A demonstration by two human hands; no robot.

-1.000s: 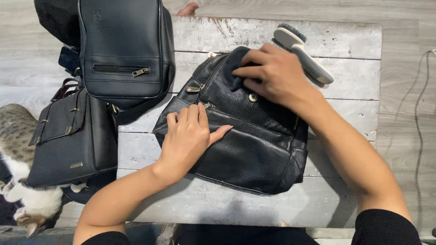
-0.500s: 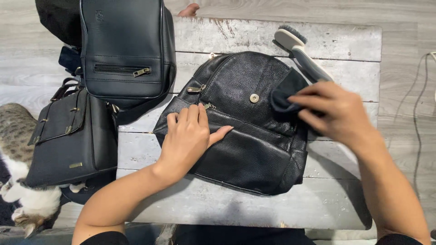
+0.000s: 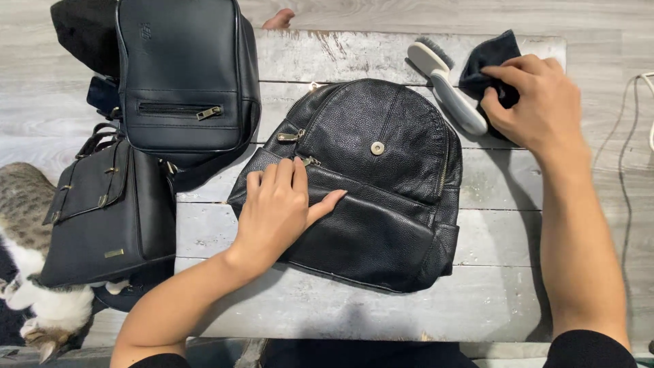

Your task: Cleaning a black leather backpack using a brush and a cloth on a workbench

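1. Centre of the table (image 3: 497, 300): black pebbled-leather backpack (image 3: 381, 197) lying flat, rounded top, brass snap on the flap, brass zip pulls, front pocket toward the person.
2. Left hand (image 3: 276, 208): palm down on the backpack's front pocket edge, fingers extended and together, thumb splayed. Pressing flat, gripping nothing.
3. Right hand (image 3: 538, 102): at the far right corner of the table, well apart from the backpack. Fingers curled, pinching a dark soft cloth (image 3: 487, 65) that is bunched and crumpled under the fingertips.
4. Brush (image 3: 446, 82): just beside the cloth, lying on the planks; smooth white-and-grey plastic handle, dark bristle head, angled diagonally.
5. Table surface: weathered whitewashed wooden planks, paint chipped along the far edge.
6. Left side: smooth black rectangular bag (image 3: 184, 75) with a horizontal zip pocket, overhanging the table's corner; below it, a boxy black satchel (image 3: 109, 208) with brass fittings, off the table.
7. Bottom left: tabby-and-white cat (image 3: 34, 272), partly under the satchel.
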